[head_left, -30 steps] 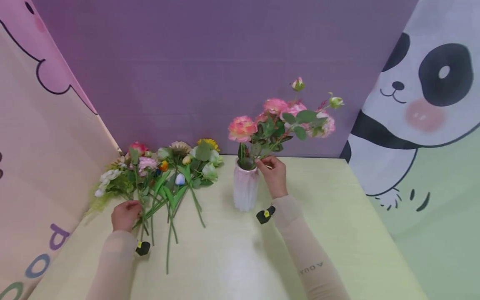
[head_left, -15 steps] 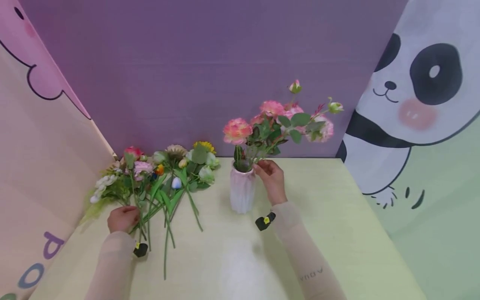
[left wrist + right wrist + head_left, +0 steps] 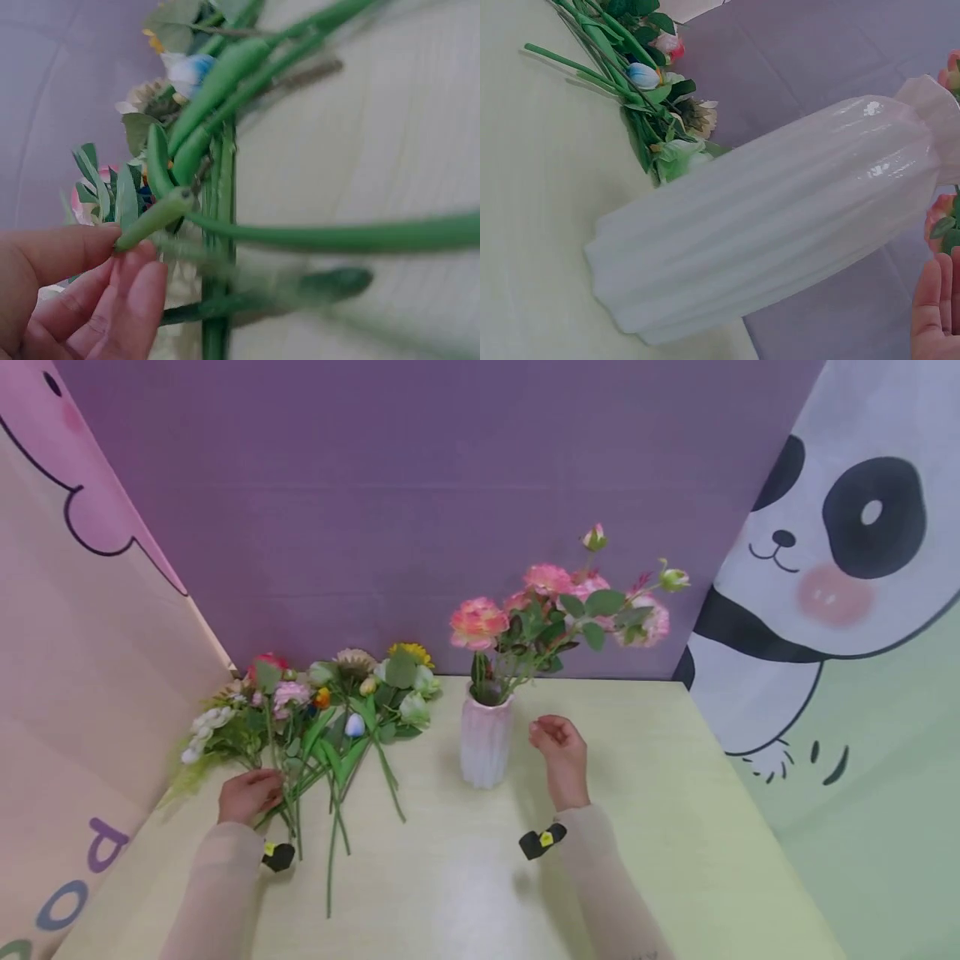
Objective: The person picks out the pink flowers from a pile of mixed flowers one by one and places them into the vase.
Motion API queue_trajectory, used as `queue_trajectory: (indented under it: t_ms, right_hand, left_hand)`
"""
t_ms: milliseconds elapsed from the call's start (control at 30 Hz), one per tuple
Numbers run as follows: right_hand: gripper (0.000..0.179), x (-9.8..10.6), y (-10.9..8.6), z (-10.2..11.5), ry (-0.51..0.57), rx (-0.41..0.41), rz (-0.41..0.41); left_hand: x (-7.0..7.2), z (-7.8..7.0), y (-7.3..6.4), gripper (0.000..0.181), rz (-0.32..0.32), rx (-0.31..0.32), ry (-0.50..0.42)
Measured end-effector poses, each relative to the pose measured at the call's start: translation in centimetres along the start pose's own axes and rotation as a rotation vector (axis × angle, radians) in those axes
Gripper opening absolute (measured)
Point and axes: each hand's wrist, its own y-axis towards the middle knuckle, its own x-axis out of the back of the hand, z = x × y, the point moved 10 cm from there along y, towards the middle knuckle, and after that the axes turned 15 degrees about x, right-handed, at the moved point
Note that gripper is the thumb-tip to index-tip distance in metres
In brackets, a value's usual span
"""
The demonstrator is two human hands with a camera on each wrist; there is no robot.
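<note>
My left hand [image 3: 250,797] is low at the near left of a pile of artificial flowers. In the left wrist view its thumb and fingers pinch the tip of a green flower stem [image 3: 156,219]. A ridged pink-and-white vase [image 3: 485,750] stands upright on the table, holding pink artificial flowers [image 3: 478,625] that lean right, with leaves and green buds. My right hand [image 3: 561,760] is just right of the vase, apart from it, fingers loosely bent and holding nothing. In the right wrist view the vase [image 3: 765,225] fills the middle and my fingers show at the lower right edge.
White [image 3: 212,723], yellow [image 3: 411,653] and other artificial flowers lie heaped at the table's back left, several stems pointing toward the front. A purple panel [image 3: 450,510] rises behind the pale table [image 3: 465,893]. Walls with cartoon pictures, including a panda [image 3: 787,602], flank it.
My right hand has let go of the flower stems at the vase's mouth and drawn back, down and right. The flowers stay in the vase. My left hand has hardly moved.
</note>
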Motion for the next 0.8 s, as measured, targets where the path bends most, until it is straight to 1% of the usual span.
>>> queue_trajectory:
  t_ms: [33, 67, 167, 333, 467, 600, 700, 800]
  right_hand:
    - [0.031, 0.1, -0.3, -0.2, 0.003, 0.002, 0.004]
    - [0.029, 0.2, -0.6, -0.4, -0.001, -0.002, 0.008]
    - [0.027, 0.3, -1.3, -1.0, -0.013, -0.02, 0.019]
    - [0.03, 0.6, -2.4, -1.7, -0.045, -0.086, 0.024]
    - [0.03, 0.7, -3.1, -2.0, -0.037, -0.111, 0.015]
    - [0.03, 0.5, -3.7, -2.4, -0.008, -0.117, 0.013]
    - [0.029, 0.1, -4.4, -2.6, -0.006, -0.126, 0.03]
    - [0.028, -0.4, -5.1, -2.8, 0.0, -0.14, 0.059]
  left_hand:
    - [-0.2, 0.1, -0.2, 0.008, 0.02, 0.001, -0.031]
    - [-0.3, 0.2, -0.3, 0.009, 0.036, 0.001, -0.059]
    - [-0.6, 0.3, -0.8, 0.018, 0.064, -0.009, -0.128]
    - [-0.8, 0.2, -1.4, 0.029, 0.053, -0.044, -0.179]
    - [-1.3, -0.1, -2.1, 0.026, 0.043, -0.085, -0.225]
    - [-2.1, -0.7, -3.5, 0.018, 0.031, -0.133, -0.213]
    - [-3.1, -1.2, -4.9, 0.013, 0.041, -0.168, -0.21]
    - [-4.4, -2.0, -6.4, 0.016, 0.046, -0.206, -0.195]
